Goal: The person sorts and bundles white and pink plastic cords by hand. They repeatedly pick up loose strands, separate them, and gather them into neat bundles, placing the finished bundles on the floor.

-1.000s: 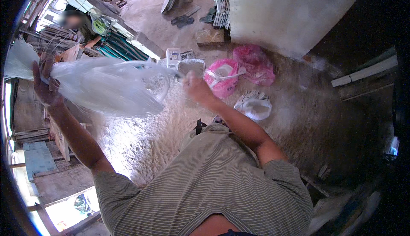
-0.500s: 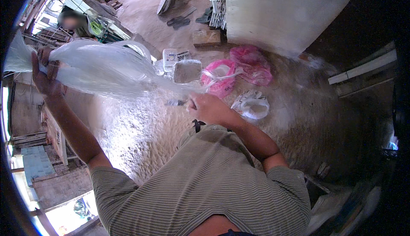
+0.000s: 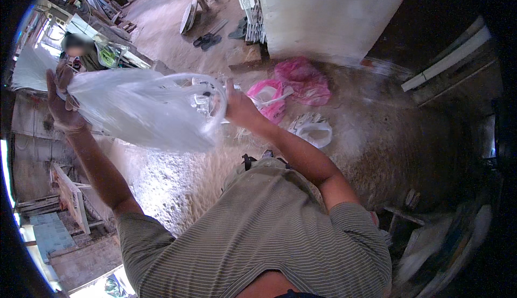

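Observation:
A long bundle of thin, whitish, see-through strands (image 3: pixel 140 109) hangs across the left half of the view. My left hand (image 3: pixel 63 96) is closed round it near its far-left end, where the loose tips fan out beyond the fingers. At the other end, some strands bend round in a curved loop. My right hand (image 3: pixel 241 109) is closed at that loop, its fingertips partly hidden by the strands. The middle of the bundle sags between both hands, blurred by motion.
Pink plastic bags (image 3: pixel 302 82) and a white bag (image 3: pixel 312 130) lie on the earthen floor ahead. Clear containers (image 3: pixel 202 99) show partly behind the strands. A pale panel (image 3: pixel 328 15) stands at the back right. Another person (image 3: pixel 78 50) is at the far left.
My right hand has moved forward and slightly left, away from my waist. The right end of the bundle, drawn out thin before, now curls into a loop. The view has shifted slightly.

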The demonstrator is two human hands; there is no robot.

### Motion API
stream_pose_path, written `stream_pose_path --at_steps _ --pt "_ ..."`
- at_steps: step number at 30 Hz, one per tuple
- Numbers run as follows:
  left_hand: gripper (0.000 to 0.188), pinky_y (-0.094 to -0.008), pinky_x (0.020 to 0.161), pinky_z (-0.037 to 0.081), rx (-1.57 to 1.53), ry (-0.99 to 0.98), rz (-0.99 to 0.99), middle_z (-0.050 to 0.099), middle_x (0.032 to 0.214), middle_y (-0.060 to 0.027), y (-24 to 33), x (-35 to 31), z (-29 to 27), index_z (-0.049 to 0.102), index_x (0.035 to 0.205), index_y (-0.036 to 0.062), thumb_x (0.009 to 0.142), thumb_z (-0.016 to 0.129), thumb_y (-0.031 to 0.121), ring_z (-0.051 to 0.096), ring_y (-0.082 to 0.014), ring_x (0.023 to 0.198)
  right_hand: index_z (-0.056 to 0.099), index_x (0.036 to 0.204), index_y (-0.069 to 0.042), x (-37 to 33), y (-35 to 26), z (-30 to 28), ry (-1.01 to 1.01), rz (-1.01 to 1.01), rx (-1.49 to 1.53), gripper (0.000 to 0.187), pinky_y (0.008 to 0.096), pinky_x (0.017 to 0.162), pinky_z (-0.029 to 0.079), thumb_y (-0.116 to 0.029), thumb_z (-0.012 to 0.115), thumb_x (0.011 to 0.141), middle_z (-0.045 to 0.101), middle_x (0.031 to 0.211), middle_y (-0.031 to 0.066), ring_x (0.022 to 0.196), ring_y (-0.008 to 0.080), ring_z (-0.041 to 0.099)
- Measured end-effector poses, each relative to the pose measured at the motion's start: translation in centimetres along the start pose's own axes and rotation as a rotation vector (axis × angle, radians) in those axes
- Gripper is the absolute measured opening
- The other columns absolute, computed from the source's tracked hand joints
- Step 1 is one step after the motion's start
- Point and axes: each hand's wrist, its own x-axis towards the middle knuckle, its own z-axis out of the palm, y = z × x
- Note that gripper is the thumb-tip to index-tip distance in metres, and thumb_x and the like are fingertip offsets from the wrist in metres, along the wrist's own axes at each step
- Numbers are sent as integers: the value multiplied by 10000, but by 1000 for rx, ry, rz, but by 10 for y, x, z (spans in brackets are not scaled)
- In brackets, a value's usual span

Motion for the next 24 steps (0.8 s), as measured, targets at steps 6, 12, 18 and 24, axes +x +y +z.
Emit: stream_pose_path --at_steps 6,12,18,24 --pt "474 -160 333 364 198 269 13 656 897 -80 -41 -12 38 504 1311 4 1032 416 377 571 -35 659 440 1314 -2 38 36 -24 118 -34 -155 481 568 787 515 -254 552 920 630 997 293 912 461 644" --pt "373 -160 387 273 723 11 -247 524 772 39 -84 -9 -22 600 1178 114 932 630 392 397 -11 531 506 1364 -55 45 8 -87 307 140 64 442 489 944 466 -256 465 973 600 1230 254 1062 454 599" --pt "185 -222 485 313 953 -107 -415 496 701 73 -178 -17 -11 615 985 122 907 696 270 417 -30 569 466 1409 -69 41 -4 -98 305 -4 76 454 389 1039 416 -203 468 976 532 1368 217 1241 357 539" --pt "530 -325 807 520 887 -373 -131 677 1026 -81 -289 -29 -25 598 1186 -16 715 816 92 646 -168 883 488 1387 -54 39 -35 -85 248 40 127 440 368 982 461 -177 482 964 576 1290 244 1162 350 601"
